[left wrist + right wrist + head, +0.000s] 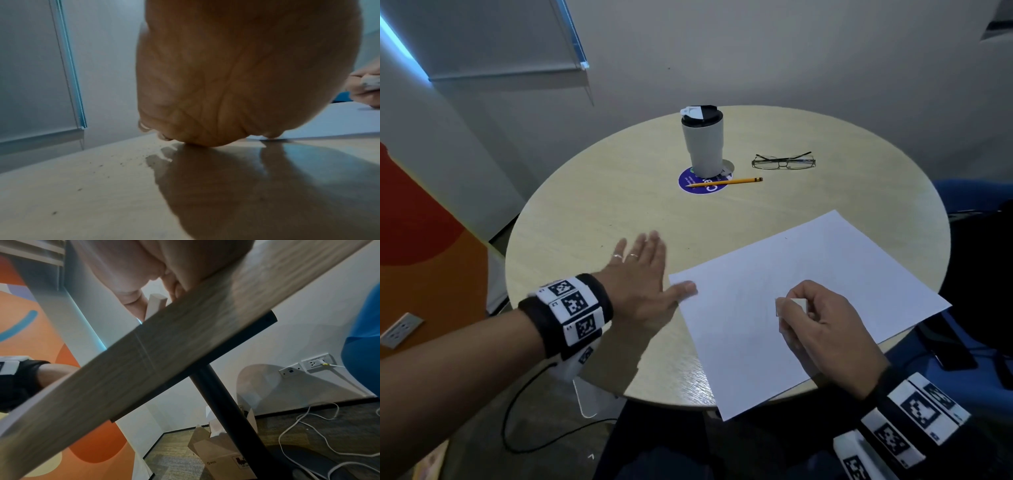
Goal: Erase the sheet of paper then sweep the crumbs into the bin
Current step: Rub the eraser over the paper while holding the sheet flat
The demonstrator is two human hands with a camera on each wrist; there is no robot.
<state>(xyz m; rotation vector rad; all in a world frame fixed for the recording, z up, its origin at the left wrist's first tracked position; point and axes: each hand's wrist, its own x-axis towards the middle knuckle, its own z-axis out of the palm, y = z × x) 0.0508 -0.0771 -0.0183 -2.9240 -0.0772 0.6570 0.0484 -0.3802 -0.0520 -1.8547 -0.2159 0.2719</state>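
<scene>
At table's near edge | right hand point(822, 329) pinches eraser point(792, 306) over paper point(825, 270) | left hand point(643, 274) flat, thumb pinning paper | step: erasing | next: sweep crumbs point(115, 164) binward.

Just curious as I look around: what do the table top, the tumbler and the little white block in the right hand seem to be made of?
Table: probably wood-look laminate; pale printed grain, slight sheen.
Tumbler: matte grey body, maybe coated metal or plastic; black and white lid looks plastic.
Eraser: likely soft white rubber or vinyl, smudged grey at one end.
</scene>
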